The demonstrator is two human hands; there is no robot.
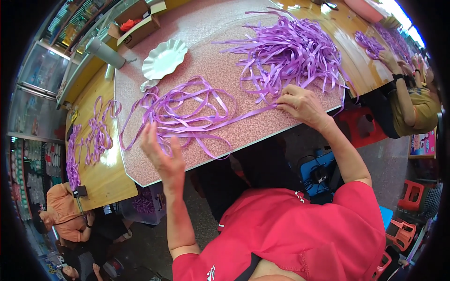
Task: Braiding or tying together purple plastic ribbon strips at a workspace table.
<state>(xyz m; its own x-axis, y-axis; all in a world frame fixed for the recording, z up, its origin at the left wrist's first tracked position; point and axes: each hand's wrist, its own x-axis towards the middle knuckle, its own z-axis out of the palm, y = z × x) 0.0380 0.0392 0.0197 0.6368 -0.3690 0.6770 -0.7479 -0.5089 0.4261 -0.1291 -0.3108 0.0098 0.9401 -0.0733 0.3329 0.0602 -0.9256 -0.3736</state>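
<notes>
Long loops of purple ribbon (192, 105) lie loosely coiled on the pink speckled table in front of me. At the near edge of these loops my left hand (165, 157) is held with thumb and fingers apart, gripping nothing that I can see. One strand runs taut from the coil to my right hand (302, 105), whose thumb and fingertips pinch it. Just beyond that hand sits a big tangled heap of purple ribbons (295, 51), its loose ends fanning to the left. Whether my left fingertips touch the loops, I cannot tell.
A white scalloped dish (165, 59), a grey bottle (105, 53) and an open cardboard box (138, 25) stand at the far left. More purple ribbons (98, 133) lie on the wooden table to the left. Other people work at the left and right, beside a red stool (361, 126).
</notes>
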